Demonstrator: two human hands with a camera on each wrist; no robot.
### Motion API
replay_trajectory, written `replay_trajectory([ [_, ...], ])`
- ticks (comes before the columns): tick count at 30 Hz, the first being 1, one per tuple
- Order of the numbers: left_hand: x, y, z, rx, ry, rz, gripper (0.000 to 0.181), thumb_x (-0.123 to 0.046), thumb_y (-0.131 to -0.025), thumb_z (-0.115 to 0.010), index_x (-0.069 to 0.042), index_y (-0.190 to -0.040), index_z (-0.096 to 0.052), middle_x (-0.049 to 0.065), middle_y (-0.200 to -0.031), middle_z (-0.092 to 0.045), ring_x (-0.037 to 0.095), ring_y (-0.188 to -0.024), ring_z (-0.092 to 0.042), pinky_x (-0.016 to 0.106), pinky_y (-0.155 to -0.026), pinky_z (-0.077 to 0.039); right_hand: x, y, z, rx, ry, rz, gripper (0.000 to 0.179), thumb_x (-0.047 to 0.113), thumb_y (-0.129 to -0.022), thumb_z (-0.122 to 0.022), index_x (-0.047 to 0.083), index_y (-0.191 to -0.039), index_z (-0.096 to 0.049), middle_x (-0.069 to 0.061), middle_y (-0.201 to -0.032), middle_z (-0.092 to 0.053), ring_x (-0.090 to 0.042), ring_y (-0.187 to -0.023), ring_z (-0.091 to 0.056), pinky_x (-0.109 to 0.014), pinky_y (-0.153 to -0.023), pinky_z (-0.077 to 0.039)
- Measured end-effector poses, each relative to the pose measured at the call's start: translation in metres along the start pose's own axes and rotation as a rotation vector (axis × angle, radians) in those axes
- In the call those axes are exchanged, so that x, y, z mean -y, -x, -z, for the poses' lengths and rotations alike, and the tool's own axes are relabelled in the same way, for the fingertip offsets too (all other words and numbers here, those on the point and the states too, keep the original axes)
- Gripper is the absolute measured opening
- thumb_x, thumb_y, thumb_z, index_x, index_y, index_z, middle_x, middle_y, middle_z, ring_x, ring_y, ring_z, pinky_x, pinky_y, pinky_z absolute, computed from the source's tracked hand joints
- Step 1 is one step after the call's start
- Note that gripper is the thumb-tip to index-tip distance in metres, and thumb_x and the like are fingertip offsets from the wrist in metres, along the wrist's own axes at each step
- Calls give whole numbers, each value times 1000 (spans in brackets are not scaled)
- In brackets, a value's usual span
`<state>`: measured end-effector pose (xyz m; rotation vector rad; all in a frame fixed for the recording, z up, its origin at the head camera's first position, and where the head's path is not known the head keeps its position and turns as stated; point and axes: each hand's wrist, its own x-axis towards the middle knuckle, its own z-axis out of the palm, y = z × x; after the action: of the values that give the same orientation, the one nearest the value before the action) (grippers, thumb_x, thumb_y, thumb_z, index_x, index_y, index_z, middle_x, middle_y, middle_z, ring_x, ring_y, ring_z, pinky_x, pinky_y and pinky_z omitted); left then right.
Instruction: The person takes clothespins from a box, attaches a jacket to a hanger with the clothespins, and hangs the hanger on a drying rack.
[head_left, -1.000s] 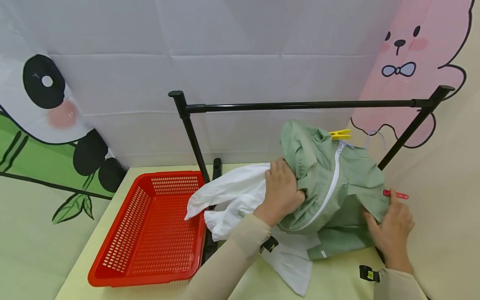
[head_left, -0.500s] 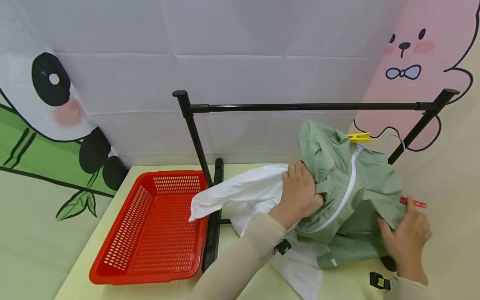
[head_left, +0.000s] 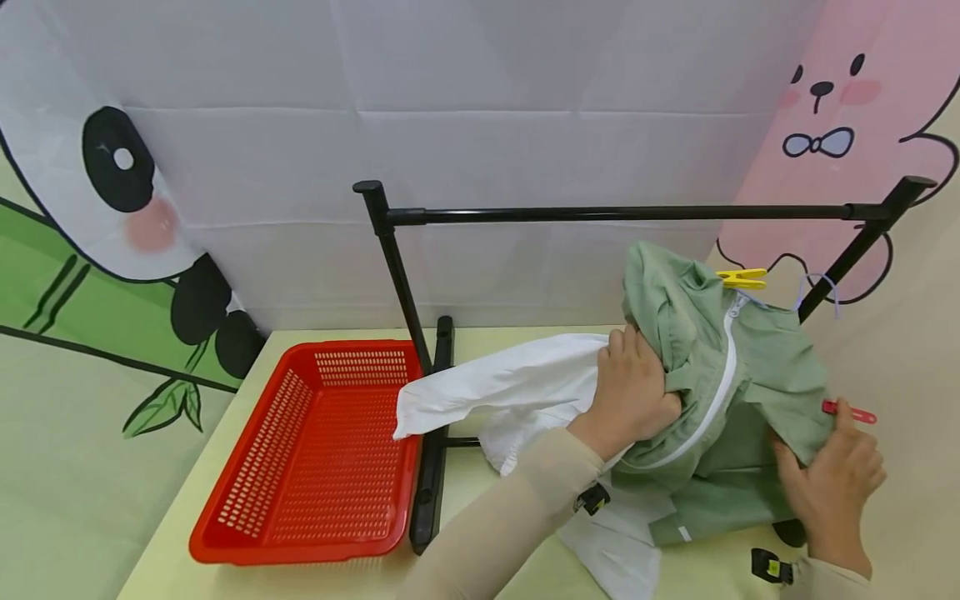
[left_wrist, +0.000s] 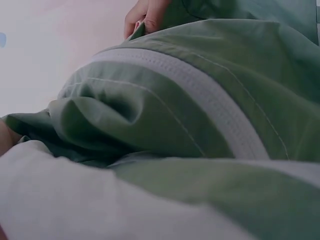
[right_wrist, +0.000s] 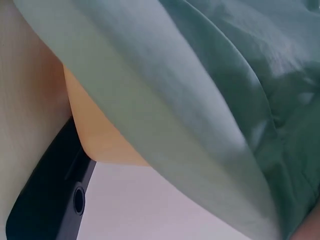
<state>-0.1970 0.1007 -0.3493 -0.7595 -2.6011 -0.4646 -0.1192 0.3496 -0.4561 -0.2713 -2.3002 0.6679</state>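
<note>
A green jacket (head_left: 708,367) with a white zipper (head_left: 727,350) is on a pale lilac hanger (head_left: 817,279). A yellow clothespin (head_left: 742,277) is clipped near its collar. My left hand (head_left: 633,392) grips the jacket's left side, beside a white garment (head_left: 510,375) that spreads out behind and beneath it. My right hand (head_left: 836,471) pinches the jacket's right edge, next to a red clip (head_left: 851,412). In the left wrist view, the right hand (left_wrist: 146,14) holds the cloth at the top. Cloth hides most fingertips in the head view.
A black garment rack (head_left: 600,214) stands over the table, its left foot (head_left: 429,492) beside a red plastic basket (head_left: 307,467). The white garment's sleeve overhangs the basket's right rim. Pale yellow tabletop (head_left: 176,533) shows around the basket. A printed cloth (head_left: 487,158) hangs behind.
Both hands and the green jacket have moved to the right relative to the rack. The white garment has been drawn rightward too, uncovering more of the rack's left foot. Both hands keep their hold.
</note>
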Motion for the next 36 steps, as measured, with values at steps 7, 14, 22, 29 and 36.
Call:
replay_trajectory([
  [7, -9, -3, -4, 10, 18, -32, 29, -24, -78, -60, -9, -99, -46, 2, -91, -38, 15, -80, -28, 22, -62, -22, -7, 0, 0, -27, 12, -7, 89, 24, -77, -62, 4, -152, -19, -45, -116, -30, -63, -101, -26, -67, -82, -15],
  [14, -15, -3, -10, 14, 8, -74, 33, -26, -78, -62, -8, -99, -46, 1, -89, -37, 14, -80, -29, 20, -61, -21, -10, 2, -2, -116, 11, 8, 88, 47, -81, -53, 6, -151, -19, -43, -114, -29, -61, -100, -24, -66, -83, -14],
  [22, -16, -2, -17, 75, 79, -83, 35, -26, -81, -59, -5, -106, -44, 4, -96, -38, 14, -85, -27, 18, -64, -22, -11, 4, -8, -239, 35, 22, 88, 44, -76, -54, 5, -149, -23, -41, -111, -31, -58, -97, -24, -63, -84, -14],
  [29, -10, 1, -26, 91, 172, -41, 54, -22, -82, -57, 2, -127, -38, 9, -108, -42, 16, -91, -33, 18, -67, -26, -10, 5, -11, -297, 72, 61, 85, 50, -78, -50, 5, -146, -27, -40, -108, -33, -56, -92, -25, -62, -81, -15],
  [36, -6, 5, -32, 64, 106, -7, 56, -25, -83, -60, 2, -128, -40, 9, -109, -45, 17, -90, -36, 21, -65, -30, -10, 4, -13, -297, 72, 67, 86, 46, -75, -51, 5, -146, -27, -41, -109, -33, -57, -92, -26, -62, -80, -15],
])
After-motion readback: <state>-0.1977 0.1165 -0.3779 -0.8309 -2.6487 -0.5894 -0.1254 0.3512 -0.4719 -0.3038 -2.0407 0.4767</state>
